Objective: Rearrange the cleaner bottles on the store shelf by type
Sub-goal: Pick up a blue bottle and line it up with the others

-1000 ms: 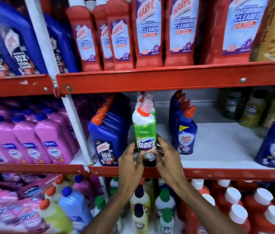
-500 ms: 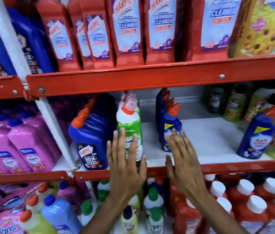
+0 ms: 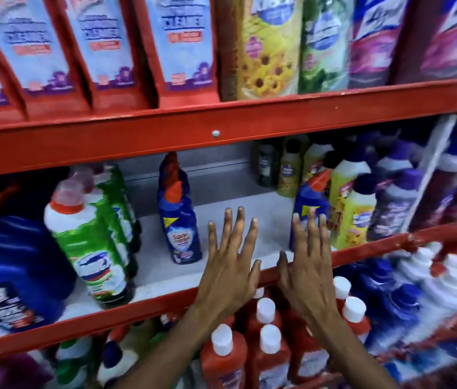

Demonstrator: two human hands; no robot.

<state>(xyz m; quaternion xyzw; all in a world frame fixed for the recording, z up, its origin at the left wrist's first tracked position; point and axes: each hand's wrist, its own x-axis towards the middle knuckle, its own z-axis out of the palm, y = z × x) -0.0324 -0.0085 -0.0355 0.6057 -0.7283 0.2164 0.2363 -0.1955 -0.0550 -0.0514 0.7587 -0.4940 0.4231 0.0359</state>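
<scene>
I see both hands raised flat in front of the middle shelf (image 3: 249, 197), palms away from me. My left hand (image 3: 228, 265) has its fingers (image 3: 240, 228) spread wide and straight, holding nothing; it hangs over the bare white stretch of the shelf. My right hand (image 3: 304, 265) sits just beside it at 3 o'clock, fingers likewise splayed and empty, its fingertips overlapping the lower front of a blue bottle with a red spout (image 3: 310, 203); I cannot tell whether they touch it.

At 9 o'clock of the left hand stands a second blue bottle with a red nozzle (image 3: 178, 220), upright, with more of its kind lined up behind it. Farther toward 9 o'clock is a green-and-white bottle with a red collar (image 3: 89, 242), upright at the shelf's front, with similar ones behind. At the far left edge sits a large dark blue bottle (image 3: 11, 262), blurred.

At 3 o'clock of the right hand stand yellow bottles with dark caps (image 3: 357, 217), then purple ones (image 3: 395, 209). The shelf above carries red bottles with pale labels (image 3: 179, 51). Below the hands are red bottles with white caps (image 3: 224, 357).
</scene>
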